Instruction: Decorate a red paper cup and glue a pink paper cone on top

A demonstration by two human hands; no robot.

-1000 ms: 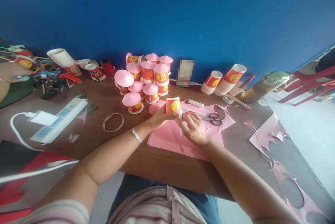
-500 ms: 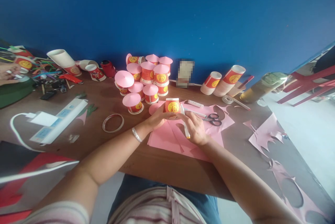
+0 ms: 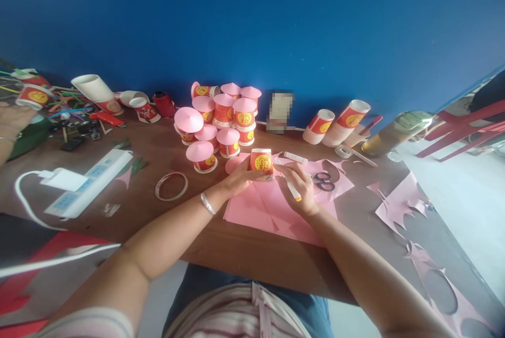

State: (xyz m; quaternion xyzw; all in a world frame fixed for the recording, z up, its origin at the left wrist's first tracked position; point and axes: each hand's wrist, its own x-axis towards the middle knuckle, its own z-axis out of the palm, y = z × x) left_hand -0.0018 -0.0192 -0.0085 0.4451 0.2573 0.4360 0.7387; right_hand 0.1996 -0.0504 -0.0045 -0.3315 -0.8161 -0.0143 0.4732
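My left hand (image 3: 240,178) is closed around a red paper cup (image 3: 261,159) with a yellow round print, above the pink paper. In my right hand (image 3: 299,185) is a white marker (image 3: 291,186) with an orange end, slanting through the fingers, its other end close to the cup's right side. Pink paper sheets (image 3: 252,211) lie under both hands. Black-handled scissors (image 3: 325,182) rest on the paper right of my right hand, partly hidden by it. Beyond the cup lies a white capped stick (image 3: 295,157), perhaps another marker.
Several red cups with pink cone tops (image 3: 228,136) stand behind my left hand. Two leaning cup stacks (image 3: 349,119), a tape roll (image 3: 344,151) and a bottle (image 3: 396,132) are at right. A power strip (image 3: 90,182) lies left; another person's hand (image 3: 16,122) is at far left.
The marker has swung in my right hand, its orange end now farther right. The cup is turned slightly. The other person's hand at far left has shifted.
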